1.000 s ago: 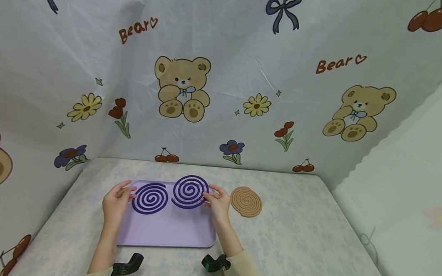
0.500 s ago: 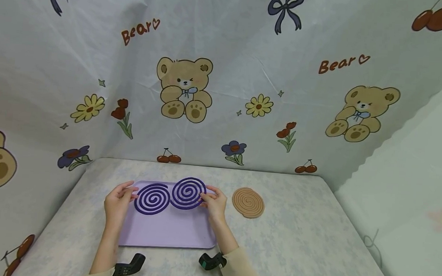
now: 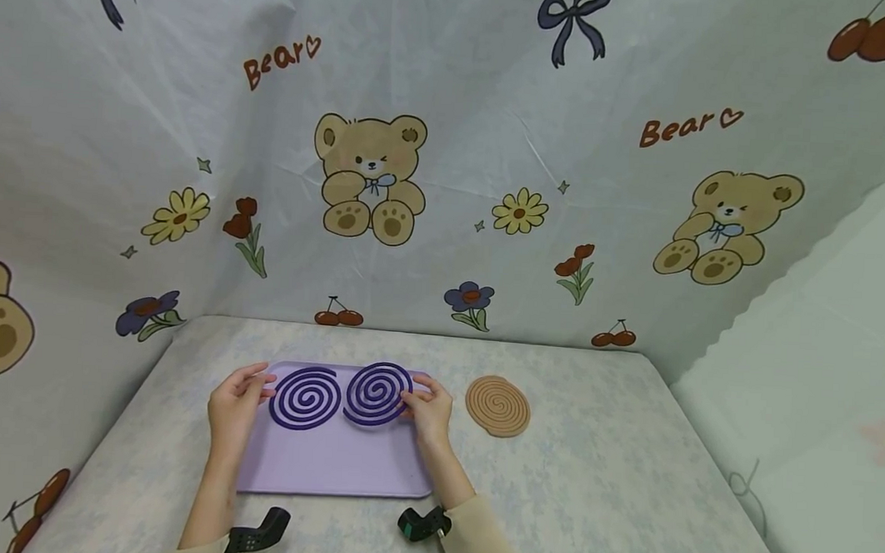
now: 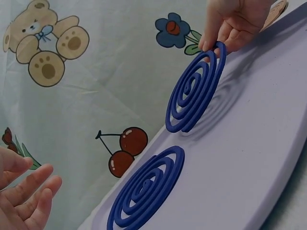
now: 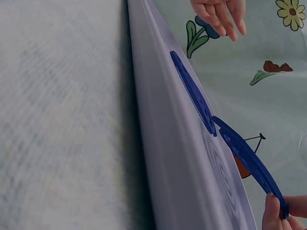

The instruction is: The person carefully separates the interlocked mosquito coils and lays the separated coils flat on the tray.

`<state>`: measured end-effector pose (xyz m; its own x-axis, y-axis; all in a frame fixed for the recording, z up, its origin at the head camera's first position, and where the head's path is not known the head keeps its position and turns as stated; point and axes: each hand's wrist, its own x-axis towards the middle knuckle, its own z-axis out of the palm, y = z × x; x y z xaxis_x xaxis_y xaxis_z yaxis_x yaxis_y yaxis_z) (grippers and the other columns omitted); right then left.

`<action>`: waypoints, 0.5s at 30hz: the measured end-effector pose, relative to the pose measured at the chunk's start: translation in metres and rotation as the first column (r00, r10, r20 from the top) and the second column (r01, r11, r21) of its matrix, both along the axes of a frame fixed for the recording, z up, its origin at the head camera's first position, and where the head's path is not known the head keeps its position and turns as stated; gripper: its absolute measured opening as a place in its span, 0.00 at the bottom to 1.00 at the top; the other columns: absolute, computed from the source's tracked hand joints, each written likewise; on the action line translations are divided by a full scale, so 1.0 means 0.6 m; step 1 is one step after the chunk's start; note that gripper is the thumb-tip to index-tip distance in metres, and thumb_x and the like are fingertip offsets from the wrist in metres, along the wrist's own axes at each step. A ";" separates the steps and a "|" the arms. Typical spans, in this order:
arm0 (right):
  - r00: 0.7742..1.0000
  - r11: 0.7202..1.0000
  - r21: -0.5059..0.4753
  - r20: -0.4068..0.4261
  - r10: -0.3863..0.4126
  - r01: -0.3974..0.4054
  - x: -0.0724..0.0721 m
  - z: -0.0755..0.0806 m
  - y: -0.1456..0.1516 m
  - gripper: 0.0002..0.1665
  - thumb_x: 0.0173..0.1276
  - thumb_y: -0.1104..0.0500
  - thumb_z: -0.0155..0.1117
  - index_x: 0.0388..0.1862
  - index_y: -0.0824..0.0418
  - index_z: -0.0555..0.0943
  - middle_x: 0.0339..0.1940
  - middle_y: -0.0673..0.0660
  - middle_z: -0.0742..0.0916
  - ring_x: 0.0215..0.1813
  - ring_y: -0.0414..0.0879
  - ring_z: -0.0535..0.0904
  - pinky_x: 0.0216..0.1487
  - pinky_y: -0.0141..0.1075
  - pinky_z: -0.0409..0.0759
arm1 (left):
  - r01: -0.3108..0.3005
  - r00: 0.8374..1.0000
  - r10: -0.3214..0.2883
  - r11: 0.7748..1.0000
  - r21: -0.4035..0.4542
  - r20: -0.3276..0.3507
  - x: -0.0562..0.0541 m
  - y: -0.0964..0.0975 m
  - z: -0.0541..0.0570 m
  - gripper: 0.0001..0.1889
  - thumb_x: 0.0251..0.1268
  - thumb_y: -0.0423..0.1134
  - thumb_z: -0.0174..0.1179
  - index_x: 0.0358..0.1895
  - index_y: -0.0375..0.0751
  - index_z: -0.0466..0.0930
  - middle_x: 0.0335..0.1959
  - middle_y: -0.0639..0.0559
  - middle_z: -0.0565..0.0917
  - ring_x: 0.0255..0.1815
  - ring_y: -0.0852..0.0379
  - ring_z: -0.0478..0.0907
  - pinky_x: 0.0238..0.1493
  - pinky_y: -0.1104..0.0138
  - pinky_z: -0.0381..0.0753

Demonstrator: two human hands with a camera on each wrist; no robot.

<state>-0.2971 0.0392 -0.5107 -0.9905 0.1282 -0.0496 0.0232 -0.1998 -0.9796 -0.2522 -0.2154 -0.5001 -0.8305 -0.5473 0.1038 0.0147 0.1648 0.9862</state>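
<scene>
A blue-purple mosquito coil (image 3: 307, 398) lies flat on the left rear part of the lilac tray (image 3: 335, 465). Beside it on the right, a second blue-purple mosquito coil (image 3: 379, 393) is held by its right edge between the thumb and fingers of my right hand (image 3: 431, 414). In the right wrist view this held coil (image 5: 254, 163) slants up off the tray, with its shadow below. My left hand (image 3: 233, 403) hovers by the tray's left edge, near the lying coil, fingers loosely bent and holding nothing, as the left wrist view also shows.
A tan spiral coil (image 3: 498, 405) lies on the pale table (image 3: 590, 468) to the right of the tray. Behind the table hangs a cloth (image 3: 449, 143) printed with bears and flowers. A thin cord (image 3: 746, 497) shows at the right edge.
My right hand has shifted slightly left and then lowered the held coil closer to the tray, beside the other coil. The left hand has stayed nearly in place.
</scene>
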 end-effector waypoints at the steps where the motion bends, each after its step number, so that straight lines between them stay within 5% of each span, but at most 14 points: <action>1: 1.000 1.000 0.000 0.002 -0.001 0.001 0.002 0.001 0.000 0.21 0.53 0.80 0.59 0.49 0.83 0.72 0.20 0.59 0.86 0.19 0.39 0.79 0.22 0.36 0.83 | 0.001 1.000 -0.001 1.000 -0.002 -0.002 0.001 0.000 0.001 0.14 0.68 0.33 0.53 0.52 0.32 0.80 0.29 0.56 0.87 0.22 0.72 0.80 0.31 0.80 0.81; 9: 0.998 1.000 -0.007 0.065 -0.005 0.006 -0.014 -0.028 0.000 0.23 0.53 0.79 0.60 0.50 0.82 0.72 0.18 0.53 0.84 0.17 0.38 0.78 0.17 0.29 0.79 | -0.008 1.000 0.008 1.000 -0.011 -0.006 0.004 0.002 0.003 0.13 0.68 0.33 0.52 0.50 0.32 0.80 0.22 0.74 0.80 0.22 0.70 0.81 0.30 0.80 0.80; 15: 0.997 0.997 0.071 0.063 -0.035 0.030 -0.022 -0.048 -0.002 0.24 0.53 0.77 0.62 0.52 0.79 0.73 0.22 0.62 0.86 0.17 0.37 0.77 0.17 0.30 0.80 | -0.003 1.000 0.003 1.000 -0.008 -0.005 0.004 0.000 0.004 0.13 0.68 0.32 0.52 0.51 0.32 0.80 0.20 0.77 0.78 0.22 0.71 0.81 0.31 0.79 0.81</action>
